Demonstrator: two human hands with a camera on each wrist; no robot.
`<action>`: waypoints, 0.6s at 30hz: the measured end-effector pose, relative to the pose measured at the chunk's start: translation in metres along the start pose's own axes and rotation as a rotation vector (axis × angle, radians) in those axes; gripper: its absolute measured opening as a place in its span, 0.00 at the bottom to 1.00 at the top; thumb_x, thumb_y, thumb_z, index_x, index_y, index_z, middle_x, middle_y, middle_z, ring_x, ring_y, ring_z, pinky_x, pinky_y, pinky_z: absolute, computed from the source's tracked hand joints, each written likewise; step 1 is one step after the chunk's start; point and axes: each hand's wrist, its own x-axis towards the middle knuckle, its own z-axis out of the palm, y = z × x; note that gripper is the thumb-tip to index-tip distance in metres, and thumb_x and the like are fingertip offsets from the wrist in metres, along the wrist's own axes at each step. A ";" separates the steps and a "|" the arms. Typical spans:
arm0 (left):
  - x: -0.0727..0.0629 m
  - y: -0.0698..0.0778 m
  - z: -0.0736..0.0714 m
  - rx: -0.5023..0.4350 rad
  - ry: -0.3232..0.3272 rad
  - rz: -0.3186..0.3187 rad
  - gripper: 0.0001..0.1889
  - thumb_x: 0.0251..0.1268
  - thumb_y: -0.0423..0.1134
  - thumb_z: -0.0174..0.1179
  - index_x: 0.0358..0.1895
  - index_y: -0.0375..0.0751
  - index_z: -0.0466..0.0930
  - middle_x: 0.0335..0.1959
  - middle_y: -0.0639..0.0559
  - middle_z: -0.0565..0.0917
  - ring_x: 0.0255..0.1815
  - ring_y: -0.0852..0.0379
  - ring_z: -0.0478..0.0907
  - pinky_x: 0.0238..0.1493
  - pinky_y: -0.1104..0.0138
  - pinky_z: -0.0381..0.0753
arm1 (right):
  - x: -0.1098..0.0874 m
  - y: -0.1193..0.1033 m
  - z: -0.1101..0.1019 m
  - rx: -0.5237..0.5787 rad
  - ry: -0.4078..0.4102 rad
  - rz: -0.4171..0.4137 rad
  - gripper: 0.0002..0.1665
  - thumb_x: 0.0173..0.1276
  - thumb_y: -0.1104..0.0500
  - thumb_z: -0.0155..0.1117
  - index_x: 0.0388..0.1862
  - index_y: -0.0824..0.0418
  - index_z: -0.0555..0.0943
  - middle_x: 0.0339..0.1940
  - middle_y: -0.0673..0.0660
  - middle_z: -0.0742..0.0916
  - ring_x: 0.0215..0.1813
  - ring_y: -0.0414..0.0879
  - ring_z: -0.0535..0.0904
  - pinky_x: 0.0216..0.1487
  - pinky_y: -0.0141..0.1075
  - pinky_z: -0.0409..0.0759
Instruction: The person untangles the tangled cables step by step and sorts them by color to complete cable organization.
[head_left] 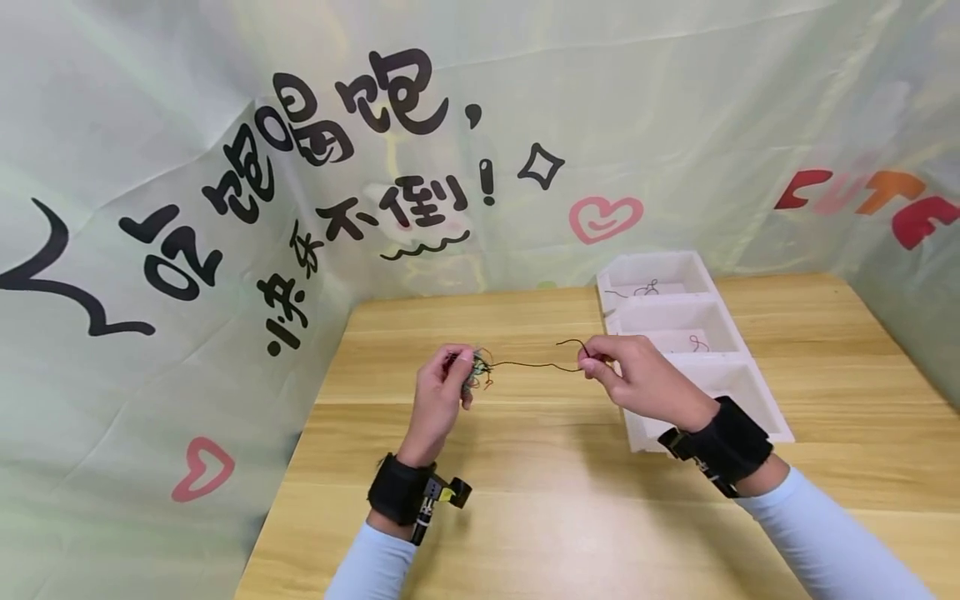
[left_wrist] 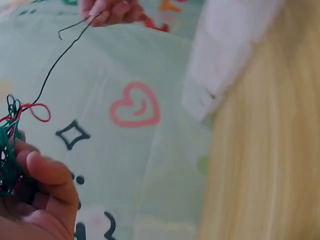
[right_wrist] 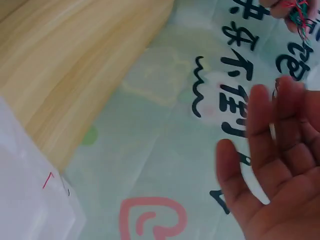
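In the head view, my left hand [head_left: 441, 392] grips a tangled bundle of thin coloured strings [head_left: 478, 379], mostly green with red and black strands. Loops of it stick out past the thumb, while the part in the palm is hidden. One black string [head_left: 528, 364] runs out of the bundle to my right hand [head_left: 641, 375], nearly straight between the two. My right thumb and fingertips pinch it, and its short free end curls up beyond them. In the right wrist view, the other fingers [right_wrist: 232, 175] of this hand are spread and loosely bent.
A white tray [head_left: 750, 396] with three compartments stands at the right on the wooden table [head_left: 525, 500]. Dark string [head_left: 647, 289] lies in its back compartment and red string [head_left: 699, 343] in the middle one. A printed cloth [head_left: 510, 92] hangs behind and at both sides.
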 end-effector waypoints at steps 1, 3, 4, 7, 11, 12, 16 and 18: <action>0.000 0.000 0.000 0.022 -0.015 0.005 0.14 0.80 0.42 0.54 0.50 0.31 0.78 0.29 0.48 0.73 0.23 0.57 0.68 0.21 0.71 0.71 | -0.001 0.000 0.001 0.010 -0.010 0.014 0.08 0.74 0.69 0.62 0.41 0.56 0.83 0.33 0.43 0.84 0.32 0.38 0.77 0.35 0.36 0.76; 0.000 0.000 0.003 0.065 -0.071 0.022 0.14 0.80 0.42 0.53 0.50 0.33 0.78 0.28 0.47 0.72 0.21 0.56 0.68 0.20 0.69 0.71 | -0.001 -0.003 0.005 0.037 -0.043 0.024 0.12 0.76 0.66 0.59 0.55 0.62 0.82 0.43 0.49 0.87 0.40 0.40 0.81 0.41 0.40 0.79; 0.000 -0.001 0.006 0.083 -0.097 0.034 0.14 0.81 0.43 0.53 0.51 0.34 0.78 0.28 0.47 0.72 0.20 0.56 0.67 0.20 0.69 0.71 | 0.001 -0.006 0.009 0.052 -0.057 0.015 0.17 0.77 0.65 0.59 0.62 0.64 0.79 0.48 0.52 0.87 0.43 0.42 0.82 0.44 0.42 0.81; -0.001 0.000 0.015 0.114 -0.130 0.058 0.15 0.80 0.45 0.53 0.52 0.35 0.78 0.26 0.47 0.72 0.19 0.56 0.68 0.19 0.67 0.71 | 0.006 -0.018 0.019 0.112 -0.108 0.000 0.29 0.78 0.60 0.58 0.74 0.68 0.68 0.55 0.56 0.86 0.47 0.42 0.83 0.46 0.41 0.82; -0.002 0.002 0.022 0.131 -0.161 0.075 0.15 0.81 0.46 0.53 0.54 0.38 0.78 0.25 0.47 0.73 0.18 0.56 0.68 0.20 0.67 0.70 | 0.009 -0.029 0.029 0.174 -0.105 0.001 0.22 0.77 0.60 0.62 0.66 0.65 0.77 0.38 0.47 0.86 0.33 0.37 0.80 0.32 0.33 0.79; -0.002 0.003 0.022 0.136 -0.171 0.079 0.14 0.81 0.46 0.52 0.54 0.38 0.78 0.25 0.47 0.73 0.18 0.56 0.68 0.20 0.67 0.70 | 0.009 -0.028 0.031 0.185 -0.089 0.003 0.19 0.76 0.61 0.62 0.63 0.64 0.80 0.33 0.45 0.85 0.30 0.36 0.78 0.30 0.32 0.77; -0.006 0.005 0.022 0.159 -0.196 0.077 0.12 0.81 0.43 0.53 0.55 0.39 0.78 0.28 0.47 0.75 0.20 0.56 0.68 0.21 0.68 0.70 | 0.007 -0.024 0.032 0.234 0.045 0.030 0.09 0.74 0.66 0.63 0.47 0.60 0.88 0.22 0.45 0.80 0.20 0.36 0.71 0.23 0.31 0.72; -0.010 0.005 0.022 0.166 -0.204 0.071 0.12 0.80 0.41 0.53 0.56 0.39 0.78 0.32 0.46 0.77 0.23 0.56 0.71 0.22 0.68 0.72 | 0.006 -0.022 0.031 0.267 0.116 0.065 0.08 0.73 0.67 0.64 0.41 0.59 0.88 0.21 0.48 0.81 0.19 0.37 0.71 0.21 0.31 0.71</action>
